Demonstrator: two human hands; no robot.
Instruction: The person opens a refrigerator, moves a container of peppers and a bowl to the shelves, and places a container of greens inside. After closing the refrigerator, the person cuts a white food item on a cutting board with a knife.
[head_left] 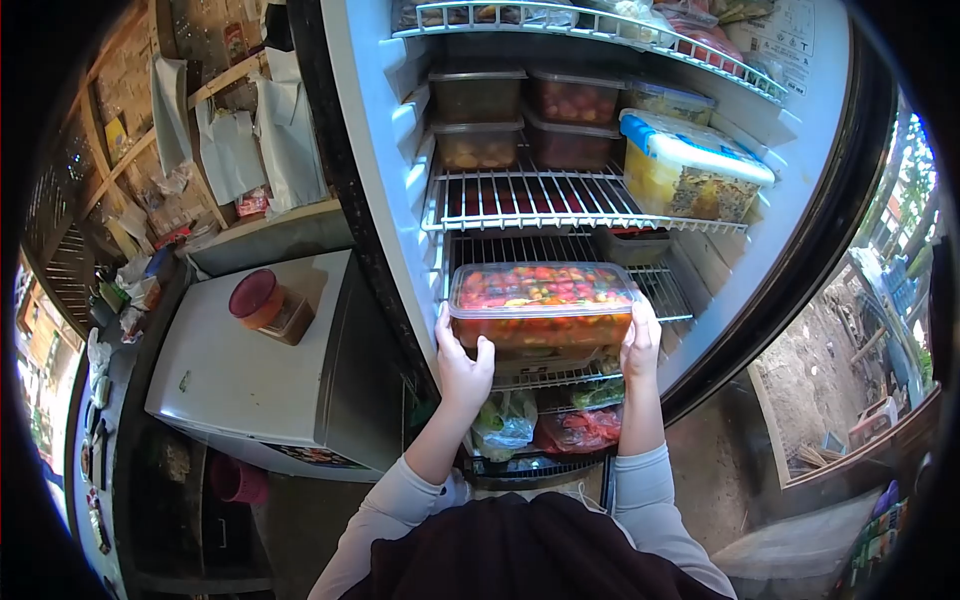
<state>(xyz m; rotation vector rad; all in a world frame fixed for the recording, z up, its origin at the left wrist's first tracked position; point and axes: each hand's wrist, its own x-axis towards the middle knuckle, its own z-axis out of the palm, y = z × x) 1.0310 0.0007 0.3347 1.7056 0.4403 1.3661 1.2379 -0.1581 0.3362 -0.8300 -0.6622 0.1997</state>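
A clear lidded plastic container (543,300) full of small red, orange and green pieces, perhaps chillies, is held level before the lower shelf of an open fridge (765,235). My left hand (467,365) grips its left end, thumb on the front side. At the opposite end, my right hand (641,340) is closed round the edge. Fingers under the container are partly hidden. Behind and above it runs a white wire shelf (590,222). Below the container, bagged green vegetables (505,420) and a bag of red produce (582,430) sit at the fridge bottom.
Stacked lidded containers (478,148) and a blue-lidded tub (695,165) fill the middle shelf. Bags lie on the top shelf (600,20). Left of the fridge, a low white appliance (235,370) carries a reddish bowl (256,298) and a brown container (291,318). A pink basket (240,480) stands below.
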